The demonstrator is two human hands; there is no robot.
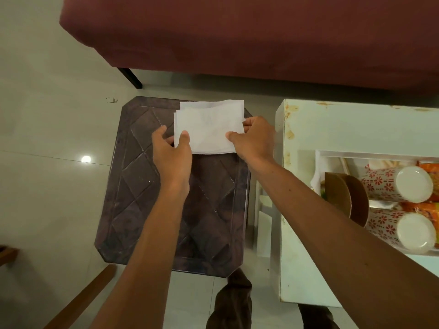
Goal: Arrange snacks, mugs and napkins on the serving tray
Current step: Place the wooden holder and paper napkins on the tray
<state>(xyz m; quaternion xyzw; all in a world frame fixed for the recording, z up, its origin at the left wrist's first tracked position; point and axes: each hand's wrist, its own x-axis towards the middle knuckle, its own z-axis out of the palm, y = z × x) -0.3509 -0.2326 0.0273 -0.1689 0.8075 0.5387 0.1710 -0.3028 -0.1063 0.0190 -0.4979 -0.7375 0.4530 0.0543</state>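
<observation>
A stack of white paper napkins (210, 125) is held over the far end of a dark brown tray-like top (133, 186) with a diamond pattern. My left hand (172, 154) pinches the stack's near left corner, thumb on top. My right hand (255, 137) grips its right edge. To the right, a white tray (318, 160) holds two patterned mugs (389, 185) (392, 230) lying on their sides, orange snack packets (427, 168) and two brown plates (344, 193) standing on edge.
A white table (344, 129) with stained edges carries the white tray at right. A dark red sofa (237, 36) spans the top. Glossy pale floor tiles (47, 138) lie at left. A wooden rail (78, 300) crosses the lower left.
</observation>
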